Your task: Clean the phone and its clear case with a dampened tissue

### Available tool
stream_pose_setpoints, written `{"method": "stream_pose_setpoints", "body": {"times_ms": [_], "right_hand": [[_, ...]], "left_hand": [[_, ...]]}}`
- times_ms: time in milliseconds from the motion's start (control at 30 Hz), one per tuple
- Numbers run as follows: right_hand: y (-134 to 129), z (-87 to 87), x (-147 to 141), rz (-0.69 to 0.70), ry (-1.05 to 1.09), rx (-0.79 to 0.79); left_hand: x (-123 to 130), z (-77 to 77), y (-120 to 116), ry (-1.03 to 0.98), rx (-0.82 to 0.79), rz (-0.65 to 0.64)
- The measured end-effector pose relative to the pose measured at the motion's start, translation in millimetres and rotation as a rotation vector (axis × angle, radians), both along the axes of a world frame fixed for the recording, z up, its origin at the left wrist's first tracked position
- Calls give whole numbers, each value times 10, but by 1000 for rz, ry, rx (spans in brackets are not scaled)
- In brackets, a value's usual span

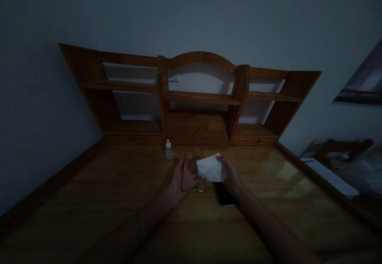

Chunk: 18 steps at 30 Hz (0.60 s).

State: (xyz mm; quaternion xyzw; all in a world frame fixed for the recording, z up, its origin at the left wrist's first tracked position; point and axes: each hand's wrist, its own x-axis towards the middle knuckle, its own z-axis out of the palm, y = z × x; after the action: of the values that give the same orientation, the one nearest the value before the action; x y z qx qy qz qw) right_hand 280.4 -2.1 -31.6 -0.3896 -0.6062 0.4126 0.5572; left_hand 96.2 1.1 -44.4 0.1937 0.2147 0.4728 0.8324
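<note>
Clear phone case point(192, 155), edges barely readable in the gloom and partly hidden behind a white tissue point(211, 168), gripped and held up above a wooden desk point(119, 180) by the left hand point(185, 176). Tissue pinched tight in the right hand point(229, 174), black phone point(224, 194) half shadowed just below.

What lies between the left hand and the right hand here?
In the head view, a clear phone case held by the left hand, and a white tissue held by the right hand.
</note>
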Motion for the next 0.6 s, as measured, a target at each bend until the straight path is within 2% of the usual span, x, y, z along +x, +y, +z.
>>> {"method": "stream_pose_setpoints", "body": {"times_ms": [67,167,233,300,400,467,600], "right_hand": [[110,26,64,-33,59,-7],[165,84,144,-162,185,14],[104,130,144,-211,114,85],[-14,181,85,-125,-146,209],[-194,244,-71,123,-589,439],[-265,267,-160,183,-725,518],[-302,273,-218,187,-790,556]], "left_hand": [[-7,8,-1,-7,-7,-26],[-13,45,-27,-26,-2,-69],[-10,71,-51,-50,14,-89],[1,87,-70,-63,21,-94],[30,92,-76,-101,7,-68],[53,99,-71,-154,10,-34],[86,151,-73,-199,47,-5]]}}
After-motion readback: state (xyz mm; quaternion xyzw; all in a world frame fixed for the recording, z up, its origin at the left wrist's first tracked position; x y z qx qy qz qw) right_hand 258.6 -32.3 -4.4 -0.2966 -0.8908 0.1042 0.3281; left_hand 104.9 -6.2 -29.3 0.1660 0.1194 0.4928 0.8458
